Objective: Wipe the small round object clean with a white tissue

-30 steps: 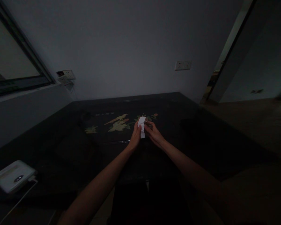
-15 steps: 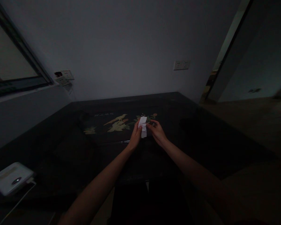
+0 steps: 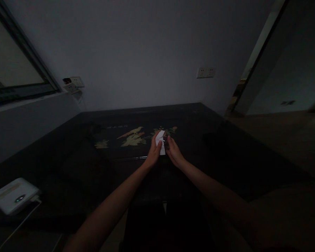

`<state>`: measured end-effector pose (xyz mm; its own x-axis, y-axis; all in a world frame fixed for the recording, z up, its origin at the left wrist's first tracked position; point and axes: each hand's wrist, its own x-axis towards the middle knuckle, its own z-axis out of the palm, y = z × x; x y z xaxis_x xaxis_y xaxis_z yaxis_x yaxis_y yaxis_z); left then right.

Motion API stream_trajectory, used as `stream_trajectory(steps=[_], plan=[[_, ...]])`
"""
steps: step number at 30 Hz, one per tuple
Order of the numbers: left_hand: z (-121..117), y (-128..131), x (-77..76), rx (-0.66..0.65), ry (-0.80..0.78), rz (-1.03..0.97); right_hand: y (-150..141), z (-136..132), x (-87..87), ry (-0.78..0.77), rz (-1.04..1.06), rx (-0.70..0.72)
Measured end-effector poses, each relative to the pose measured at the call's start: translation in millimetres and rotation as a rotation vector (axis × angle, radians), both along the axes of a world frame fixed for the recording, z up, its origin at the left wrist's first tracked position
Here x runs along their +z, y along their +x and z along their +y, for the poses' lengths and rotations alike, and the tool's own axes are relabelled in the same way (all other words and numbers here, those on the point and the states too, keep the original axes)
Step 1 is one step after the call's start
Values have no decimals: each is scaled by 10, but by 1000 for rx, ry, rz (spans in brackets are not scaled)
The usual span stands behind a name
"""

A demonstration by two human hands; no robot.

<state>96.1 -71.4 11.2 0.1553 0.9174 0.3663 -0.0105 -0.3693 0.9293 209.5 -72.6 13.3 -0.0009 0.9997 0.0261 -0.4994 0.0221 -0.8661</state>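
In the dim head view, my left hand (image 3: 154,149) is closed on a folded white piece of paper or tissue (image 3: 161,147), with the thumb laid across its front. Close beside it on the right, my right hand (image 3: 174,151) has its fingers bent round a small dark thing with a thin bright glint (image 3: 165,140), which meets the paper's right edge. Its kind is too dark to make out. Both hands are over the middle of a black glossy table (image 3: 136,168), in front of its painted bird and flowers (image 3: 133,138).
At the left stands a white box-shaped device (image 3: 14,196) with a white cable (image 3: 18,227). Wall sockets (image 3: 206,72) are on the wall behind the table, and more sockets (image 3: 77,82) hang near the window at the left. A doorway opens at the right.
My right hand's fingers have turned and come lower beside the paper. My left thumb now lies further over the paper. The view has shifted slightly.
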Motion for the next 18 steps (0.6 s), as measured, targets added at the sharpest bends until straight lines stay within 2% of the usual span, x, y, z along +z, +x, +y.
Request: stream_trajectory(steps=[6,11,14,18], plan=[[25,-65,21,-11,-17,-41,17,-8,37,31,-63,103],[64,-86,61,-31,-15,-89,55,-5,79,69,-33,151],[100,-96,77,-40,-38,-152,64,-17,82,30,-18,165],[149,-126,81,15,-82,-148,60,-36,68,-72,15,196]])
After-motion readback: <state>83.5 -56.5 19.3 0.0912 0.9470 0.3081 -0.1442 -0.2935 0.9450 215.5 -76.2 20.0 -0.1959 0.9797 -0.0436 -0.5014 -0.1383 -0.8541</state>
